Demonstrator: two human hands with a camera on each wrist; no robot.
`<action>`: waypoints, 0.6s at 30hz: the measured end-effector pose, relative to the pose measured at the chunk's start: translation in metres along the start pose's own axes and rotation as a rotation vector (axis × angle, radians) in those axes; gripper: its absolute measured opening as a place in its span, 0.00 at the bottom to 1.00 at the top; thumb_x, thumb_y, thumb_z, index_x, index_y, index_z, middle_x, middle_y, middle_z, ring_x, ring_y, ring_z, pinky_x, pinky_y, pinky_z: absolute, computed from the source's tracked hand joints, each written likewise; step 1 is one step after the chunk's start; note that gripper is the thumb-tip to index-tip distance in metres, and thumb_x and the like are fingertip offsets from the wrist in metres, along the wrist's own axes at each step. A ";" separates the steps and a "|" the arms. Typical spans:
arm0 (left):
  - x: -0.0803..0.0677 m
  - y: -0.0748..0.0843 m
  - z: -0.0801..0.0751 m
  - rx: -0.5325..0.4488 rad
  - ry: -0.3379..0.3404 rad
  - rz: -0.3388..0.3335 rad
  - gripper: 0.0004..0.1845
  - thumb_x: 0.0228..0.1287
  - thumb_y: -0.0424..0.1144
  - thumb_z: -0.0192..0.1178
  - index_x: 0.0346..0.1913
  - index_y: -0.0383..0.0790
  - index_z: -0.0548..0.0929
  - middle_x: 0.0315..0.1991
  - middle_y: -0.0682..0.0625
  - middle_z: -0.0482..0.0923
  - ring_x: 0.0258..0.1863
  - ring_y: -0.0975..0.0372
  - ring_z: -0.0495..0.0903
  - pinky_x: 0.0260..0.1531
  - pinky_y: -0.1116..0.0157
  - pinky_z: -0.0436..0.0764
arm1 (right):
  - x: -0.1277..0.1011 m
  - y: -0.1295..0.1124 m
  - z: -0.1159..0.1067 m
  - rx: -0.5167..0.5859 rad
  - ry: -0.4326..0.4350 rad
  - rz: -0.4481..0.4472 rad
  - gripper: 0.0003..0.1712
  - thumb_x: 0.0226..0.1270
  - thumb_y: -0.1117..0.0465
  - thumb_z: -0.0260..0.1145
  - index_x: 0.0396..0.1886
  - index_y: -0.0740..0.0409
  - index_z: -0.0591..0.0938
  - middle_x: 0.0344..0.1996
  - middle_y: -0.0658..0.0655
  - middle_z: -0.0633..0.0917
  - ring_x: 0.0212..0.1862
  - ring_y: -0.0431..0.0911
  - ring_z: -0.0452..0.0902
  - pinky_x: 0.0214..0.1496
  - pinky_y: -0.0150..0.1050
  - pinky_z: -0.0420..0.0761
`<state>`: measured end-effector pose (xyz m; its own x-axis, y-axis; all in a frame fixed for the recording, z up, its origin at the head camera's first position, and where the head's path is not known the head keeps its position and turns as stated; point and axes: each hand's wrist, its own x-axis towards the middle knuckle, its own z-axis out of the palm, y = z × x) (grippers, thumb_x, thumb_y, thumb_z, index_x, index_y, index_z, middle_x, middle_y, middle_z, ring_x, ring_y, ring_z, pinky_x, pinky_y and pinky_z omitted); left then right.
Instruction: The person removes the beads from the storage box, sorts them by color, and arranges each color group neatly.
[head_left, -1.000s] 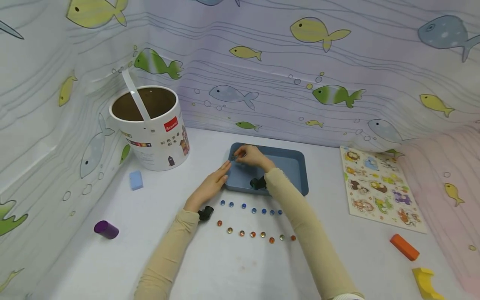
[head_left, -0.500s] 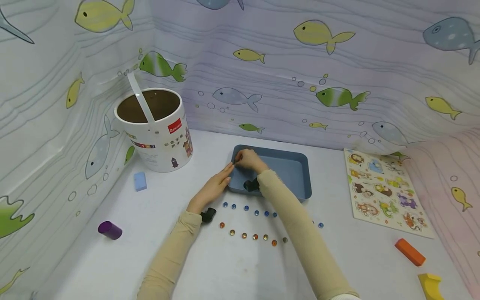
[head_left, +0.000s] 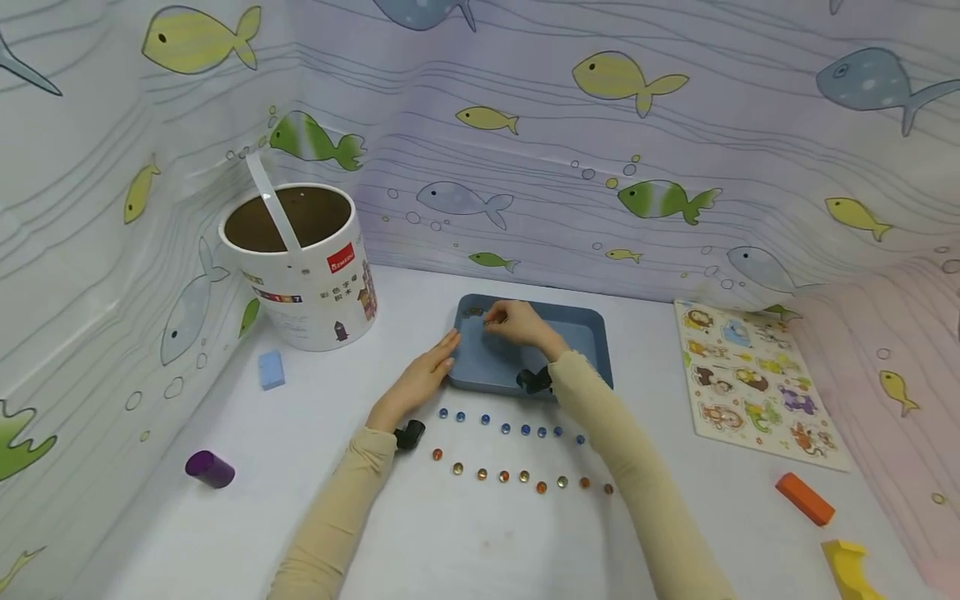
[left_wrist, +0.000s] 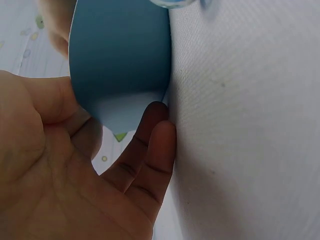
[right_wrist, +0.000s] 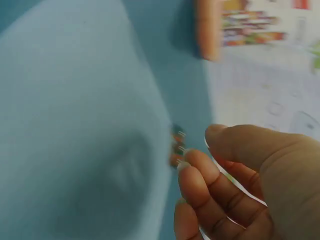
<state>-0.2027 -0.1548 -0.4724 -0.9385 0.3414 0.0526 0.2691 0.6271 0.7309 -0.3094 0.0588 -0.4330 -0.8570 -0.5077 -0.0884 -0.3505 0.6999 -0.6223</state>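
In the head view, my left hand (head_left: 416, 379) lies against the left side of a shallow blue-grey tray (head_left: 480, 387), its fingers fairly straight. The left wrist view shows its fingertips (left_wrist: 162, 145) at the tray's outer wall (left_wrist: 120, 55). My right hand (head_left: 519, 323) hovers over the tray's left part. In the right wrist view, a gap shows between its thumb (right_wrist: 235, 142) and bent index finger, and I see nothing held there. Several small brownish-orange beads (head_left: 472, 312) sit in the tray's far left corner.
In front of the tray lie a row of blue glass beads (head_left: 506, 428) and a row of orange and amber ones (head_left: 504, 477). Around them are a white bucket (head_left: 307, 292), a light blue block (head_left: 272, 370), a purple cylinder (head_left: 210, 469), an animal puzzle board (head_left: 750, 375), an orange block (head_left: 805, 499) and a yellow block (head_left: 849, 568).
My right hand has moved right, away from the tray's far left corner, so the beads there now show. My left hand has stayed at the tray's side. The head view has shifted slightly.
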 end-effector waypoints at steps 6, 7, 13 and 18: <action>0.001 -0.002 0.000 0.006 0.002 0.006 0.27 0.78 0.38 0.42 0.75 0.37 0.56 0.78 0.46 0.48 0.76 0.48 0.51 0.75 0.48 0.53 | -0.043 0.016 -0.029 0.261 0.052 -0.030 0.14 0.70 0.59 0.63 0.51 0.61 0.81 0.44 0.60 0.83 0.48 0.54 0.80 0.52 0.49 0.81; 0.001 -0.002 -0.001 0.005 0.006 0.006 0.27 0.78 0.38 0.42 0.75 0.37 0.56 0.78 0.45 0.48 0.76 0.48 0.51 0.75 0.48 0.53 | -0.051 0.018 -0.033 0.313 0.052 -0.026 0.15 0.70 0.59 0.63 0.52 0.62 0.80 0.44 0.60 0.83 0.49 0.57 0.79 0.55 0.52 0.81; 0.000 -0.001 0.000 0.007 0.011 0.006 0.27 0.78 0.38 0.42 0.75 0.37 0.56 0.78 0.45 0.49 0.76 0.47 0.52 0.75 0.48 0.53 | -0.095 0.034 -0.049 0.491 0.083 -0.019 0.19 0.70 0.59 0.63 0.55 0.64 0.77 0.44 0.55 0.83 0.50 0.51 0.81 0.60 0.54 0.79; 0.000 0.001 0.001 -0.004 0.014 0.010 0.27 0.77 0.37 0.42 0.75 0.36 0.56 0.77 0.44 0.49 0.75 0.46 0.53 0.74 0.46 0.53 | -0.134 0.053 -0.051 0.531 0.140 -0.035 0.20 0.69 0.61 0.63 0.54 0.70 0.76 0.42 0.47 0.83 0.45 0.38 0.82 0.53 0.35 0.83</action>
<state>-0.2024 -0.1532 -0.4723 -0.9387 0.3376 0.0691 0.2774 0.6213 0.7328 -0.2325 0.1898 -0.4140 -0.9029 -0.4293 0.0210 -0.1721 0.3162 -0.9329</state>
